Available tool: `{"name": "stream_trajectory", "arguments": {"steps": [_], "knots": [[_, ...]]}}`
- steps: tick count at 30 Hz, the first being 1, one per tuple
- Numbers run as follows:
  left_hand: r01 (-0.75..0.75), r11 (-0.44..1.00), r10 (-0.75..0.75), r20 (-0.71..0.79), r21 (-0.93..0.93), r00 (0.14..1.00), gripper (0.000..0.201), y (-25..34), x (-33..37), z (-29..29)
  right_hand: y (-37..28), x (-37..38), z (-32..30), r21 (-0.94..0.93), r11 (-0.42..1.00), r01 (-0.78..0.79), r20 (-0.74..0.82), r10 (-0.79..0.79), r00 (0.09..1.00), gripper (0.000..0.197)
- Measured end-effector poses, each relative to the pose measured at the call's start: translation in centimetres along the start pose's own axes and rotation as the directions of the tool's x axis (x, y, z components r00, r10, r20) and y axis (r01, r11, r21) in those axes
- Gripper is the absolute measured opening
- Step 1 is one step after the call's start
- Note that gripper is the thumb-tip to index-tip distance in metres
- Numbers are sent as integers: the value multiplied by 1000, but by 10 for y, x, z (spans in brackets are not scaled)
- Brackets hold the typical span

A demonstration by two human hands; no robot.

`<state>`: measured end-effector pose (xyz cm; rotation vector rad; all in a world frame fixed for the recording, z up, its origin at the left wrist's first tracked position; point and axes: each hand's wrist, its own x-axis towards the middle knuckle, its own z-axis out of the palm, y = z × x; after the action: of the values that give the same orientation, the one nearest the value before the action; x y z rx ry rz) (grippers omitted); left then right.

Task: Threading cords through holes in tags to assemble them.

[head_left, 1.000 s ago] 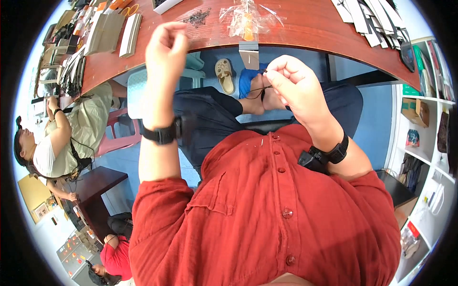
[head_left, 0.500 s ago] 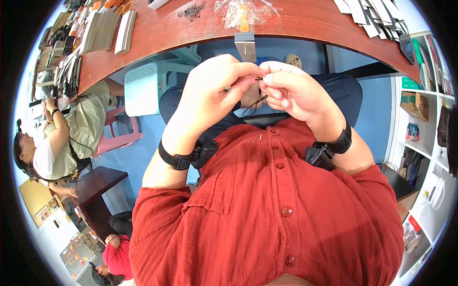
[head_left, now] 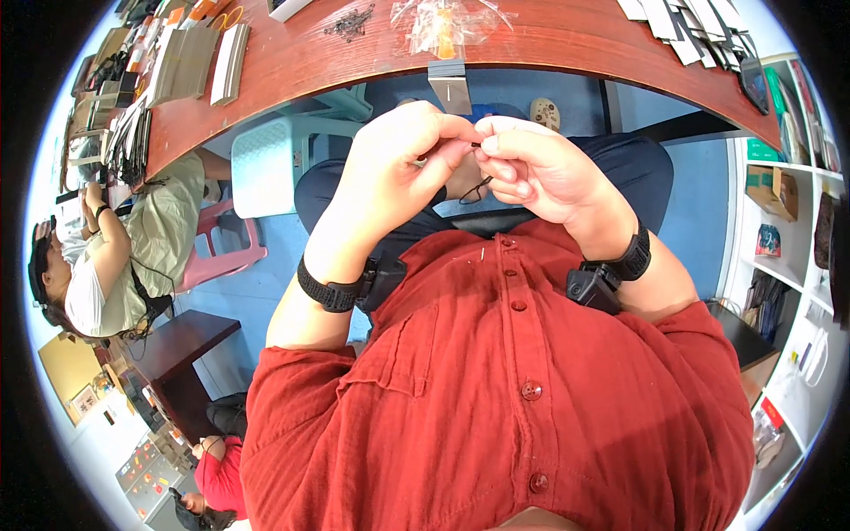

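Observation:
My left hand (head_left: 398, 159) and my right hand (head_left: 542, 168) meet above my lap, thumbs and forefingers pinched together at the fingertips. Between them is a thin black cord (head_left: 479, 188); its loop dangles under the right fingers. The end at the fingertips is mostly hidden, and any small part on it is too small to make out. Just beyond the hands, a grey card stack (head_left: 452, 94) juts over the table edge. Crumpled clear plastic bags (head_left: 443, 26) with something orange lie behind it.
On the red-brown table (head_left: 301, 75) are small black pieces (head_left: 351, 24), stacked grey cards (head_left: 230, 64) at left and white strips (head_left: 686, 31) at right. A pale green stool (head_left: 264, 168) stands left of my knees. White shelves (head_left: 797, 265) line the right; a co-worker (head_left: 106, 257) sits left.
The fingertips have drawn a little closer together and slightly left, covering more of the cord. The loop hangs a bit differently. At left, the co-worker's head has turned downward.

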<state>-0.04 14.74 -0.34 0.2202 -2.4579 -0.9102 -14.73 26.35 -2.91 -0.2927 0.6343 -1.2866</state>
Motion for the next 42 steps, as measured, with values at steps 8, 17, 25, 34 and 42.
{"name": "stream_trajectory", "arguments": {"steps": [8,17,25,34,42], "knots": [[107,994,-108,-22,-38,994,11,5,16,-12,-17,8,5,-92,996,17,-4,-17,1000,11],[385,791,-435,6,-476,900,19,11,-11,4,0,-4,17,-625,755,199,-160,-374,914,3],[368,827,-406,1,-424,914,23,30,-7,7,8,0,2,-825,443,352,39,-575,817,3],[342,812,-413,-50,-473,910,19,31,-2,20,1,-8,3,-742,587,324,-73,-551,831,3],[349,870,-385,-39,-348,922,4,35,-13,15,-2,-10,16,-872,278,402,142,-642,753,6]]}}
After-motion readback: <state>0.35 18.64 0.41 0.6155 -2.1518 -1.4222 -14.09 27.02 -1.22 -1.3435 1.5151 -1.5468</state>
